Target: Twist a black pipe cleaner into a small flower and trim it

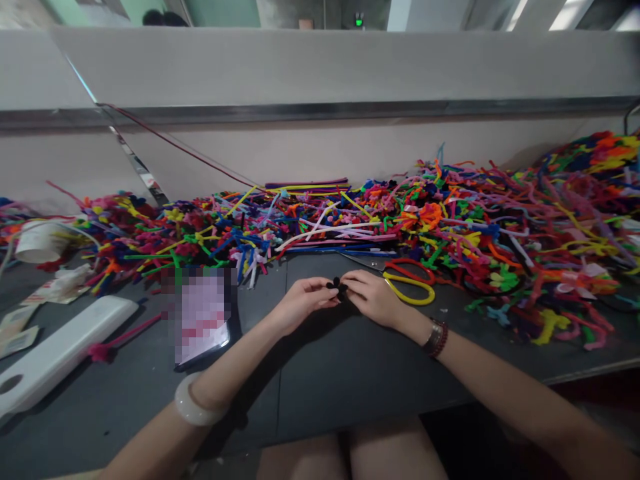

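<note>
Between my two hands is a small black pipe-cleaner piece (pixel 337 288), bent into what looks like a flower with loops. My left hand (pixel 306 301) pinches it from the left with thumb and index finger. From the right, the fingertips of my right hand (pixel 373 297) close on its other side. Scissors with one red and one yellow handle (pixel 411 297) lie just beyond and to the right of my right hand, their blades partly under the pile. A heap of coloured pipe cleaners (pixel 350 220) spreads behind both hands.
A tablet or phone (pixel 204 320) with a blurred screen lies left of my left forearm. Farther left are a long white plastic object (pixel 65 353), a pink pipe-cleaner piece (pixel 107 350) and a tipped white cup (pixel 37 242). A pale partition (pixel 320 73) runs behind the dark table (pixel 320 380).
</note>
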The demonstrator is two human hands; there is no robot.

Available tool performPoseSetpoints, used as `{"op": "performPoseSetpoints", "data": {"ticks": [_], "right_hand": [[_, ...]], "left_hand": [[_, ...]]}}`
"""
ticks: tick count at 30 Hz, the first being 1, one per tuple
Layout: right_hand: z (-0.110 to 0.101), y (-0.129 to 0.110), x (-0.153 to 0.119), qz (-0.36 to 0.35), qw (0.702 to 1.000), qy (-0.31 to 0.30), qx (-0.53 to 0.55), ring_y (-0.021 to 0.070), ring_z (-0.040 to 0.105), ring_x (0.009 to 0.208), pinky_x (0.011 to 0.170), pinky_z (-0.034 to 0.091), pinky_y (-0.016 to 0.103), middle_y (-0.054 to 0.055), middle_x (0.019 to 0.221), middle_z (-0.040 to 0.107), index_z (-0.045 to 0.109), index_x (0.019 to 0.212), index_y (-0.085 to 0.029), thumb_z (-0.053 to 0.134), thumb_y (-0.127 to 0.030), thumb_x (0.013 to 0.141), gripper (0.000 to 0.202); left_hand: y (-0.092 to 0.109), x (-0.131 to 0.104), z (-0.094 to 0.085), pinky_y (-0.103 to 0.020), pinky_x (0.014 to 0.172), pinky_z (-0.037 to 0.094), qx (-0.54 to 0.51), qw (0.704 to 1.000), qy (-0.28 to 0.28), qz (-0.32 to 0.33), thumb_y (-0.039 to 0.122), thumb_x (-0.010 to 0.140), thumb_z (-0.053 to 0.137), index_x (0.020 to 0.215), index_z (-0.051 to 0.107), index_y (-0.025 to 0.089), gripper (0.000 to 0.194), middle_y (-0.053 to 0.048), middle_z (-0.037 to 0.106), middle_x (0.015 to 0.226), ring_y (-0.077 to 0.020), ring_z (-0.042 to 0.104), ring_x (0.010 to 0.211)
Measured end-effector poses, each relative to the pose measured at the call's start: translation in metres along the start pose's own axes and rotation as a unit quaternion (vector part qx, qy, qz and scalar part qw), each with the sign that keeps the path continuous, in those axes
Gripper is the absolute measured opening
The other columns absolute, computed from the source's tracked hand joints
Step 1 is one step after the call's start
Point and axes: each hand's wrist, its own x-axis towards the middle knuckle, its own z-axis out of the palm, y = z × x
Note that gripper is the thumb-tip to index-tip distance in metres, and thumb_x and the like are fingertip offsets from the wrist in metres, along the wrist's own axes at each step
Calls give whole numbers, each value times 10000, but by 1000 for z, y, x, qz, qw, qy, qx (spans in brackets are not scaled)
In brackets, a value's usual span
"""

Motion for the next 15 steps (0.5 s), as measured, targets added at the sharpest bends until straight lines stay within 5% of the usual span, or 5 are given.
{"op": "performPoseSetpoints", "data": {"ticks": [15], "right_hand": [[-1, -4, -1, 7, 996, 75, 41, 166, 581, 860, 777, 465, 306, 80, 937, 634, 562, 1025, -151, 471, -177, 832, 214]], "left_hand": [[2, 0, -4, -248, 734, 453, 5, 1000, 0, -16, 201, 672, 670, 794, 623, 118, 155, -23, 641, 742, -106, 603, 699]]}}
